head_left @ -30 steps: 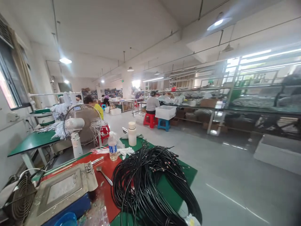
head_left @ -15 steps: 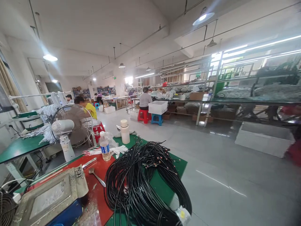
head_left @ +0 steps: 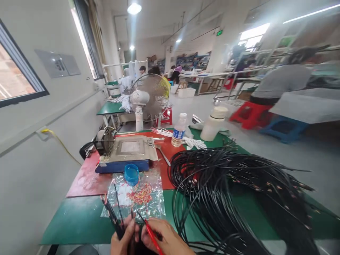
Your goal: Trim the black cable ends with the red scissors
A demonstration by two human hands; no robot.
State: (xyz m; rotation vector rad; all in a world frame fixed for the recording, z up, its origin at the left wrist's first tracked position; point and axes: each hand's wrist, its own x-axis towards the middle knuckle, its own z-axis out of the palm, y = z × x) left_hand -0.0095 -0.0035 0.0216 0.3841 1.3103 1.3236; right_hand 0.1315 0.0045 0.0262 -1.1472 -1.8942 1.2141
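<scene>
My left hand (head_left: pixel 122 240) is closed round a few black cables (head_left: pixel 112 213), whose stripped reddish ends point up and away. Beside it, my right hand (head_left: pixel 168 235) grips a slim red-handled tool (head_left: pixel 152 234) with a thin dark tip; its exact kind is unclear. The fingertips of both hands come close together at the table's front edge. Just beyond them lies a clear plastic bag (head_left: pixel 157 202) with many small red and yellow bits (head_left: pixel 142 194) on it. A blue round cap or dish (head_left: pixel 131 174) sits at the bag's far side.
A solder-pot-like heated box (head_left: pixel 122 166) stands behind the bag, with a small fan (head_left: pixel 105 140) at its left. A spoon (head_left: pixel 164 156), a water bottle (head_left: pixel 179 130) and a cream flask (head_left: pixel 214 124) lie farther back. Black cable bundles (head_left: pixel 212 184) fill the right side.
The view has swung left and down, so the wall and window now show at left. Both my hands, the held cables and the red tool have come into view.
</scene>
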